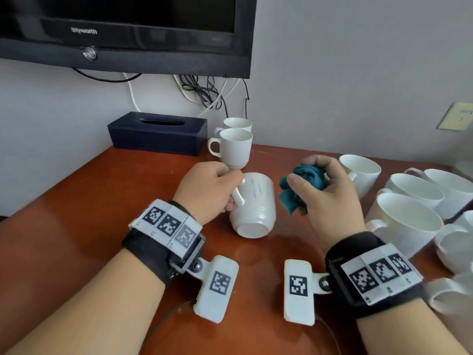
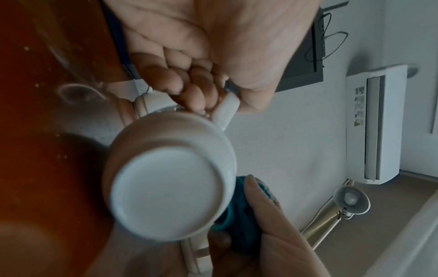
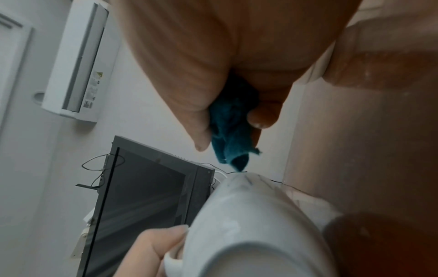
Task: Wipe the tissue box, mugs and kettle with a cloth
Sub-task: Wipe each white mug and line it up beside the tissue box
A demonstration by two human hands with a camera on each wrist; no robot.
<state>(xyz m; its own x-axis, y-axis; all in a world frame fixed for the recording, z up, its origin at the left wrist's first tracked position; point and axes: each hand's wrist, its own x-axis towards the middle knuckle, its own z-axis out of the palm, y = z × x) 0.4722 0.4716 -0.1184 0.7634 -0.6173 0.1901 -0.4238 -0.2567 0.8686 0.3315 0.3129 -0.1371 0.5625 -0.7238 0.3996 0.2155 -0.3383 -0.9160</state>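
Observation:
My left hand (image 1: 212,188) grips a white mug (image 1: 254,206) by its handle and holds it tilted, base toward me, above the brown table (image 1: 102,226). The left wrist view shows the mug's round base (image 2: 170,191) with my fingers (image 2: 189,86) curled through the handle. To its right, my right hand (image 1: 325,190) holds a bunched teal cloth (image 1: 304,185), just clear of the mug's side. In the right wrist view the cloth (image 3: 229,131) hangs from my fist right above the mug (image 3: 249,224). A dark blue tissue box (image 1: 158,133) stands at the back by the wall. No kettle is in view.
Two white mugs (image 1: 234,147) stand upright beside the tissue box, just behind the held mug. Several more white mugs (image 1: 407,221) crowd the table's right side. A black television (image 1: 128,34) hangs on the wall above, with cables (image 1: 207,96) dangling below it.

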